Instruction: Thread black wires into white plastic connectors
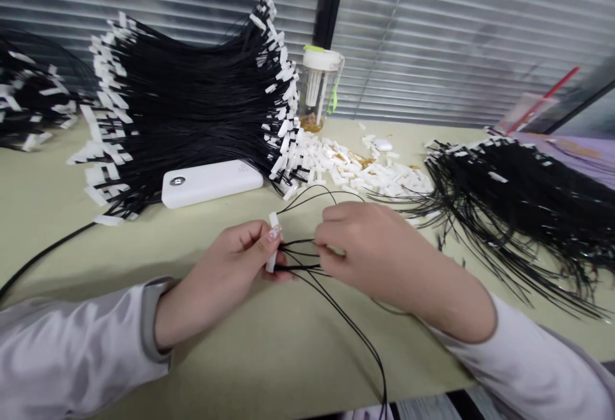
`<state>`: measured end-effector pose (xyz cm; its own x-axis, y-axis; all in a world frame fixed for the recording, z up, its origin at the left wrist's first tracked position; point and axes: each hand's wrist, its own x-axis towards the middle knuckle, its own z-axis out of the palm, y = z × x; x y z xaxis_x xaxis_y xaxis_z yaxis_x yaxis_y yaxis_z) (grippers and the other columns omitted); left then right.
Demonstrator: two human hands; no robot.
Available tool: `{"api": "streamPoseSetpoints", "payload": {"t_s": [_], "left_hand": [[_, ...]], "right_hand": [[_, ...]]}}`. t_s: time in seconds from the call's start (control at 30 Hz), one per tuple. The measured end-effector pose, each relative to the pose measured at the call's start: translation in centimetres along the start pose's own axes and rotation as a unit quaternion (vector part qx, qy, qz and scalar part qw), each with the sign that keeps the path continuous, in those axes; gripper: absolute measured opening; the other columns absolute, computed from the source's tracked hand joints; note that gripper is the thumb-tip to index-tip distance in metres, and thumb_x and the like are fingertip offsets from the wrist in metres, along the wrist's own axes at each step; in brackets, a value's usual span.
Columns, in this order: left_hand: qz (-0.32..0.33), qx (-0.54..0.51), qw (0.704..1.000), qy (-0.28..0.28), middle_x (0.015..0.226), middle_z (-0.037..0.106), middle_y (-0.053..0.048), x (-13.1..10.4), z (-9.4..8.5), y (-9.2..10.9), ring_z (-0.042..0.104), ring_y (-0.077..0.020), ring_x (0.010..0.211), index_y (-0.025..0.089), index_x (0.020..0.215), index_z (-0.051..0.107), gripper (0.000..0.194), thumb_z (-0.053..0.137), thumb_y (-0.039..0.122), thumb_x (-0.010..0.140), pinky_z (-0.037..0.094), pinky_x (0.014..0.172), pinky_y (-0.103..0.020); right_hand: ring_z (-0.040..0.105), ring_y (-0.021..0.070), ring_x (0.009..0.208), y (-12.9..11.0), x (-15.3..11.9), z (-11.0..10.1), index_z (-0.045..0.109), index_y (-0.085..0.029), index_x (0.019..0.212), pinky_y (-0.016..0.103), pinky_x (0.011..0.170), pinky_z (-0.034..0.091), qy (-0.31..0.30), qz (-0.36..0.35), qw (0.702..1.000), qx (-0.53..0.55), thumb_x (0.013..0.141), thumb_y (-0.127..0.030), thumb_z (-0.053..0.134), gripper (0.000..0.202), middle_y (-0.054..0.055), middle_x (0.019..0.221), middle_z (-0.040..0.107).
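Note:
My left hand [240, 250] pinches a narrow white plastic connector [273, 244] upright between thumb and fingers. Several thin black wires [346, 317] run out of the connector's right side; some loop down over the table's front edge, others arc up behind my hands. Just to the right, my right hand [365, 247] is closed around some of these wires, its fingertips a short gap from the connector. What exactly lies between those fingertips is partly hidden.
Behind my left hand lies a white power bank [214, 183] before a large stack of black wires with white connectors [196, 100]. Loose white connectors [355, 167] are heaped beside a clear bottle [317, 90]. Loose black wires [528, 209] spread at right. A cup with a red straw [533, 109] stands behind.

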<state>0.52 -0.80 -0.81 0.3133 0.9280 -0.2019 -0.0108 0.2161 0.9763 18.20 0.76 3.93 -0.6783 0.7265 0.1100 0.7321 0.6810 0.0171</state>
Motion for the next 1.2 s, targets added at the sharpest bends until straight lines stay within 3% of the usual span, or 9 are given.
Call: {"api": "streamPoseSetpoints", "payload": {"t_s": [0.27, 0.37, 0.53, 0.63, 0.7, 0.77, 0.9, 1.0, 1.2], "left_hand": [[-0.021, -0.044, 0.999, 0.014, 0.066, 0.048, 0.003, 0.1, 0.1, 0.0, 0.051, -0.0085, 0.064, 0.016, 0.072, 0.051, 0.023, 0.046, 0.037, 0.079, 0.051, 0.064, -0.026], [-0.023, -0.046, 0.999, 0.015, 0.066, 0.048, 0.003, 0.1, 0.0, 0.0, 0.051, -0.0083, 0.065, 0.016, 0.073, 0.052, 0.023, 0.046, 0.037, 0.079, 0.052, 0.064, -0.026], [-0.015, -0.024, 1.000, 0.009, 0.066, 0.047, 0.003, 0.1, -0.1, 0.0, 0.051, -0.0094, 0.066, 0.016, 0.071, 0.051, 0.023, 0.045, 0.037, 0.079, 0.052, 0.064, -0.027], [-0.015, -0.004, 1.000, -0.004, 0.066, 0.048, 0.003, 0.0, -0.1, 0.0, 0.051, -0.0097, 0.066, 0.015, 0.068, 0.050, 0.026, 0.045, 0.038, 0.079, 0.051, 0.064, -0.026], [-0.017, 0.002, 1.000, -0.008, 0.067, 0.049, 0.002, 0.1, -0.1, 0.0, 0.052, -0.0095, 0.065, 0.016, 0.069, 0.050, 0.026, 0.044, 0.038, 0.080, 0.051, 0.063, -0.026], [-0.022, 0.011, 1.000, -0.005, 0.067, 0.051, 0.002, 0.1, -0.1, 0.0, 0.053, -0.0091, 0.064, 0.015, 0.070, 0.051, 0.026, 0.044, 0.039, 0.079, 0.050, 0.061, -0.024], [-0.038, 0.031, 0.999, 0.003, 0.067, 0.052, 0.002, 0.2, 0.0, 0.3, 0.056, -0.0095, 0.062, 0.015, 0.071, 0.050, 0.027, 0.043, 0.039, 0.080, 0.048, 0.059, -0.023], [-0.041, 0.035, 0.999, 0.000, 0.067, 0.052, 0.002, 0.2, 0.1, 0.5, 0.058, -0.0104, 0.060, 0.015, 0.074, 0.049, 0.026, 0.042, 0.039, 0.080, 0.048, 0.059, -0.024], [-0.032, 0.028, 0.999, -0.011, 0.065, 0.049, 0.003, 0.1, 0.1, 0.5, 0.056, -0.0105, 0.060, 0.016, 0.070, 0.047, 0.024, 0.042, 0.038, 0.080, 0.048, 0.060, -0.026]], "right_hand": [[0.034, 0.0087, 0.043, 4.7, -1.4, -2.0, 0.056, -0.017, 0.059, 0.025, 0.045, 0.020, -0.030, 0.196, 0.974, -0.113, 0.067, -0.021, 0.044, 0.014, 0.003, 0.050, 0.049], [0.041, 0.0122, 0.048, 6.8, -2.6, -3.0, 0.057, -0.020, 0.065, 0.029, 0.050, 0.029, 0.099, 0.268, 0.954, -0.086, 0.068, -0.022, 0.047, 0.010, 0.003, 0.053, 0.052], [0.053, 0.0224, 0.083, 8.1, -3.5, -3.7, 0.056, -0.028, 0.088, 0.032, 0.062, 0.038, 0.406, 0.261, 0.845, 0.228, 0.075, -0.023, 0.045, 0.017, 0.005, 0.093, 0.056], [0.049, 0.0172, 0.095, 7.2, -3.0, -3.8, 0.055, -0.027, 0.083, 0.027, 0.070, 0.040, 0.436, 0.199, 0.756, 0.446, 0.080, -0.022, 0.042, 0.014, 0.004, 0.105, 0.050], [0.051, 0.0106, 0.079, 6.2, -2.5, -3.6, 0.053, -0.027, 0.080, 0.023, 0.065, 0.040, 0.421, 0.203, 0.722, 0.510, 0.081, -0.022, 0.043, 0.011, 0.002, 0.093, 0.051], [0.049, 0.0077, 0.062, 5.2, -2.1, -3.0, 0.052, -0.028, 0.088, 0.022, 0.057, 0.041, 0.363, 0.212, 0.742, 0.522, 0.081, -0.023, 0.046, 0.011, 0.001, 0.078, 0.051], [0.053, 0.0094, 0.058, 3.0, -1.2, -0.8, 0.057, -0.023, 0.091, 0.023, 0.053, 0.043, 0.186, 0.151, 0.870, 0.431, 0.077, -0.021, 0.051, 0.015, 0.001, 0.070, 0.058], [0.052, 0.0086, 0.062, 1.5, -0.5, 0.8, 0.061, -0.019, 0.077, 0.022, 0.058, 0.041, 0.168, 0.079, 0.943, 0.275, 0.077, -0.018, 0.051, 0.010, 0.000, 0.069, 0.059], [0.049, 0.0076, 0.064, 0.4, 0.3, 2.0, 0.061, -0.015, 0.075, 0.019, 0.060, 0.037, 0.196, 0.031, 0.962, 0.187, 0.078, -0.013, 0.046, 0.015, 0.000, 0.067, 0.056]]}}
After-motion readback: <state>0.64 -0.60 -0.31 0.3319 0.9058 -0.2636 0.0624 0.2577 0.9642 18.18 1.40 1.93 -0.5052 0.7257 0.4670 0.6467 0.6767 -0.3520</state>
